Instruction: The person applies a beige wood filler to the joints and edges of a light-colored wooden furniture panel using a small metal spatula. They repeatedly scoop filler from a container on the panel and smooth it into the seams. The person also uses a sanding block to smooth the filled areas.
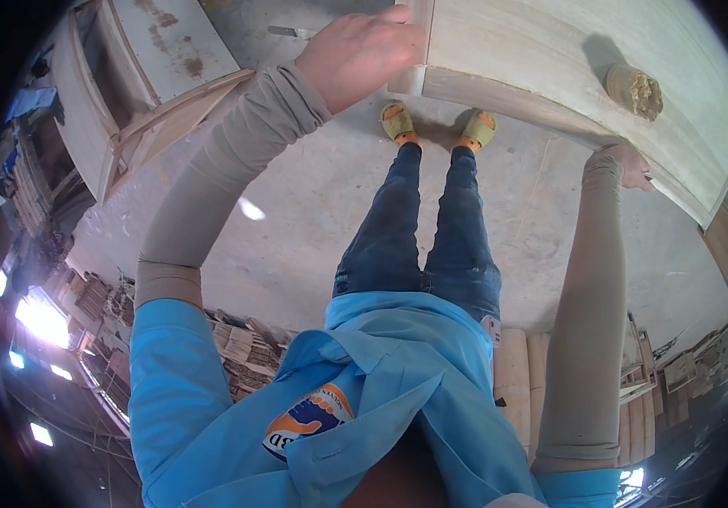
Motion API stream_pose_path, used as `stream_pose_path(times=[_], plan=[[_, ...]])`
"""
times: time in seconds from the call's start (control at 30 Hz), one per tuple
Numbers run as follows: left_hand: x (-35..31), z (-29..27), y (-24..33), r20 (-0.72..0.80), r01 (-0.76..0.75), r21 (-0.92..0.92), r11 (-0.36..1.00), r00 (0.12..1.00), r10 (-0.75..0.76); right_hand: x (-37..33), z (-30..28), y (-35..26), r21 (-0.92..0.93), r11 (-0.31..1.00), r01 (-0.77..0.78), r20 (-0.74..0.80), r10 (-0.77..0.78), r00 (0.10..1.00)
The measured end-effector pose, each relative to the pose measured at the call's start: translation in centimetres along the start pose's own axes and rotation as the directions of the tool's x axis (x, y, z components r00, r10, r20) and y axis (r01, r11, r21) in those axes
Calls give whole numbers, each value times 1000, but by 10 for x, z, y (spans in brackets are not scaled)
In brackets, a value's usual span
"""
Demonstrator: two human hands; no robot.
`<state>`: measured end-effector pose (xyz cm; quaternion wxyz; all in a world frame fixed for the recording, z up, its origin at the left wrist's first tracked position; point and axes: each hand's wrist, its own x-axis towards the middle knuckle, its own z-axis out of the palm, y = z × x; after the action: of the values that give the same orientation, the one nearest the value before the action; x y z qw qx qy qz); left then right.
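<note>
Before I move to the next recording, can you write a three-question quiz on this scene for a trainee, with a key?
1. Which is nearer the round tan object on top of the wooden piece: the left hand or the right hand?

2. What colour are the person's sandals?
A. Red
B. Yellow-green
C. Black

3. True or false: the right hand is held well away from the wooden piece.

Key:
1. The right hand.
2. B.
3. False; it is at the wooden piece's edge that faces the person.
</note>
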<state>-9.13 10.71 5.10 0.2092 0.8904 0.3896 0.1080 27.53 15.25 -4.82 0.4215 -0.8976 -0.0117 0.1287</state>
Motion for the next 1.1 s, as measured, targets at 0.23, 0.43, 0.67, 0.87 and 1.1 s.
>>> stream_pose_path(times=[0.23, 0.43, 0.67, 0.87, 1.1], plan=[[-8, -20, -3, 86, 89, -22, 996, 992, -87, 8, 2, 5, -8, 1000, -8, 6, 8, 1000], [-20, -17, -4, 49, 153, -44, 987, 987, -151, 12, 3, 9, -18, 1000, -8, 16, 8, 1000], [-29, -2, 8, -115, 138, -110, 984, 982, -150, 4, -2, 8, -39, 999, 6, 68, -3, 998], [-19, 11, 6, -269, 191, -133, 973, 937, -221, -4, -2, -3, -5, 999, 33, 52, -33, 998], [95, -6, 46, -314, 67, -53, 996, 946, -80, 6, -1, 6, 78, 994, 73, -36, -70, 997]])
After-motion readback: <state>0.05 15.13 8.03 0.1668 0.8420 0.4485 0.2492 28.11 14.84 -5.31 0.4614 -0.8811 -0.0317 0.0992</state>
